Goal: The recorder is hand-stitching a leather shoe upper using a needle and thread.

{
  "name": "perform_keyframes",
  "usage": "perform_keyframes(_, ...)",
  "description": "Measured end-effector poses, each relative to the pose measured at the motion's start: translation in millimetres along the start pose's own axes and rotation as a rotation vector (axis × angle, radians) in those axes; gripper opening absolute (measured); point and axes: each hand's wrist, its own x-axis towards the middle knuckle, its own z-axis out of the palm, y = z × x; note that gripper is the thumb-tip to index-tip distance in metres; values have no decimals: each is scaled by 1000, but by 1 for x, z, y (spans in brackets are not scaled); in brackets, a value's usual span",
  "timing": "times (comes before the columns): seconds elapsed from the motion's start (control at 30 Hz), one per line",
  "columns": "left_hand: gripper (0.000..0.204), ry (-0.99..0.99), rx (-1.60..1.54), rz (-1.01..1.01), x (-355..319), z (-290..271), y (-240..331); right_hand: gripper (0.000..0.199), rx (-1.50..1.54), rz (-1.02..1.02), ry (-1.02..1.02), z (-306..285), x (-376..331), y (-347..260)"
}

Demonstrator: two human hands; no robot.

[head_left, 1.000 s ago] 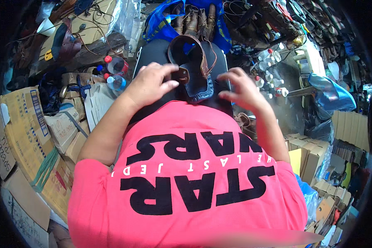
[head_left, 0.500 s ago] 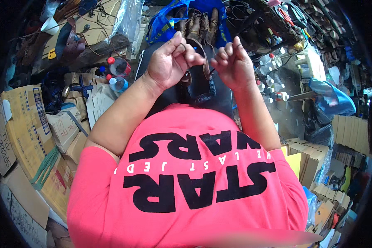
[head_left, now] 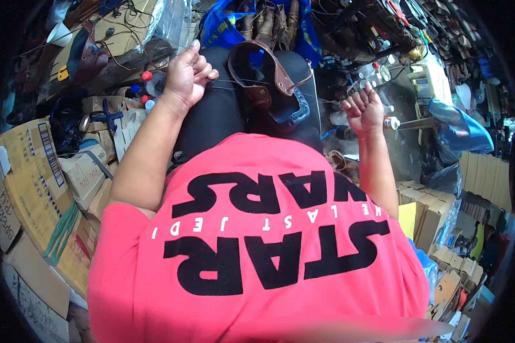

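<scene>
A brown leather piece [head_left: 281,79], curved into a loop like a shoe upper, lies across my dark-trousered lap. Its lower end has a dark, shiny padded edge [head_left: 292,114]. Thin pale thread [head_left: 326,102] runs from the leather out to both sides. To the left of the leather, my left hand [head_left: 190,77] is closed, fingers curled round a thread end. My right hand [head_left: 364,112] is closed too, out to the right with the thread reaching its fingers. Any needle is too small to make out.
A blue bag [head_left: 217,28] holding brown shoe-shaped forms stands beyond my knees. Plastic bottles [head_left: 154,84] are at the left, more bottles and jars at the right. Cardboard boxes [head_left: 31,166] crowd the left side. A blue plastic sheet [head_left: 460,126] hangs at the right.
My hands have moved apart from above the leather, the left one leftward, the right one rightward and nearer. The thread now stretches between them, and the leather shows more fully.
</scene>
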Motion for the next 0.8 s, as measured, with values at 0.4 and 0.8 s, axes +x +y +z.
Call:
perform_keyframes(0.4, 30, 45, 1393, 122, -40, -40, 36, 53, -1854, -64, -43, -68, -38, -19)
perform_keyframes(0.8, 20, -482, 1732, 690, -35, 49, -41, 17, -1534, -140, -516, 39, -54, 15)
